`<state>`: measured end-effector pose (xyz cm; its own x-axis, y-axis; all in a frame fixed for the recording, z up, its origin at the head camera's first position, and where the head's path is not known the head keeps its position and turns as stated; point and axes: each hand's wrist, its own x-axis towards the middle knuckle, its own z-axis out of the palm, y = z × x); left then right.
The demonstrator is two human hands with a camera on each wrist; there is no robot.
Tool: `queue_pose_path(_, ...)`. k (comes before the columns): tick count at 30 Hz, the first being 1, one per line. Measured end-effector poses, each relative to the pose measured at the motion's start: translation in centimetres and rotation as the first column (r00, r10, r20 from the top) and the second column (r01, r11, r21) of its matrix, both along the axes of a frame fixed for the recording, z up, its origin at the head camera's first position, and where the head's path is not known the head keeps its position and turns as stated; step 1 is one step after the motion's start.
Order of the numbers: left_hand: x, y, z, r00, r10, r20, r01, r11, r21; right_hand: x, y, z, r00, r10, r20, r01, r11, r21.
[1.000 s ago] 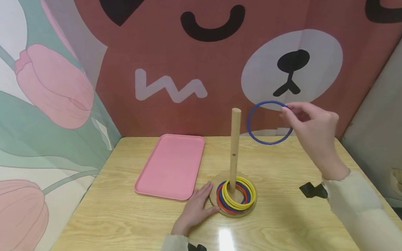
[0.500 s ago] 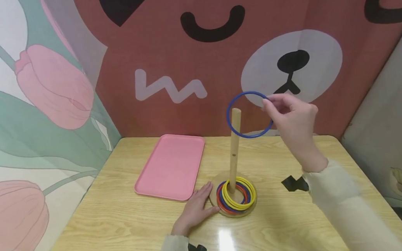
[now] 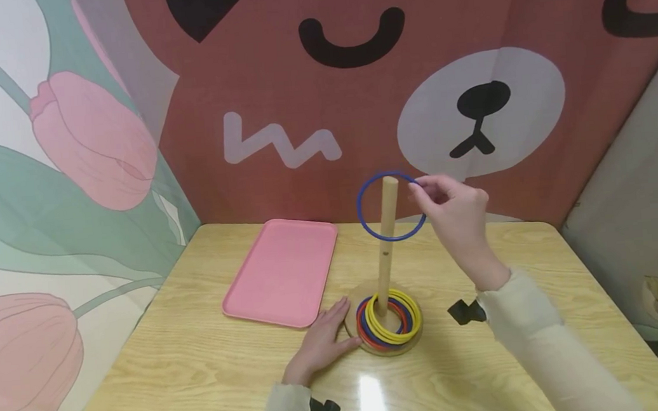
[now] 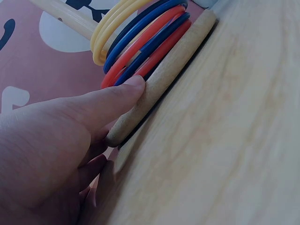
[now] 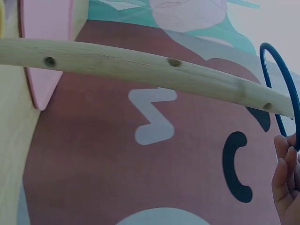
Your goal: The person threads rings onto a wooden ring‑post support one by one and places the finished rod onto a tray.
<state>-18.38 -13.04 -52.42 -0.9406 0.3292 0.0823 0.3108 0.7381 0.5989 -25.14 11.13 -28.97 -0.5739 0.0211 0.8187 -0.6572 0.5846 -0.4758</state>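
Note:
My right hand (image 3: 457, 215) pinches a blue ring (image 3: 358, 207) by its right side between thumb and fingers. The ring is round the upper end of the upright wooden post (image 3: 386, 262); in the right wrist view the blue ring (image 5: 282, 65) loops about the post (image 5: 126, 65) near its tip. At the foot, several yellow rings (image 3: 416, 317) lie over red and blue ones on the round wooden base (image 3: 362, 290). My left hand (image 3: 320, 346) rests at the base's left edge, fingers extended, and its thumb (image 4: 133, 84) touches the rim below the rings.
A pink tray (image 3: 282, 272) lies on the wood-grain table (image 3: 203, 367), left of the post. A curtain with a bear face (image 3: 282, 196) hangs behind the table's far edge, and a flower-patterned one (image 3: 95, 145) at the left.
My right hand has carried the blue ring leftward, up a little and then down, from beside the post to round its top. The left hand stays on the base.

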Motion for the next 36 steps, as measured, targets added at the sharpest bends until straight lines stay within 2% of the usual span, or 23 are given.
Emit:
queue_pose_path(6,0.1,0.1,0.2,1.0,0.001,0.004,-0.001,1.0,0.0,0.1,0.1,-2.2,0.999,-0.019,0.046,0.017,0.999,0.042)
queue_pose_path(14,0.1,0.0,0.3,1.0,-0.001,0.004,0.001,1.0,-0.002,0.2,0.4,-6.0,0.995,0.008,0.101,-0.017,0.995,0.093)
queue_pose_path(20,0.1,0.0,0.2,1.0,0.001,0.003,-0.001,1.0,-0.003,0.6,0.5,-8.5,0.989,0.031,0.141,-0.044,0.995,0.087)
queue_pose_path(28,0.0,0.0,0.1,1.0,-0.003,-0.003,0.003,1.0,-0.006,1.2,0.4,-10.7,0.982,0.037,0.187,-0.05,0.997,0.065)
queue_pose_path(36,0.0,0.1,0.1,1.0,-0.003,-0.007,0.003,1.0,-0.004,1.9,0.3,-12.2,0.971,0.035,0.234,-0.049,0.997,0.053)
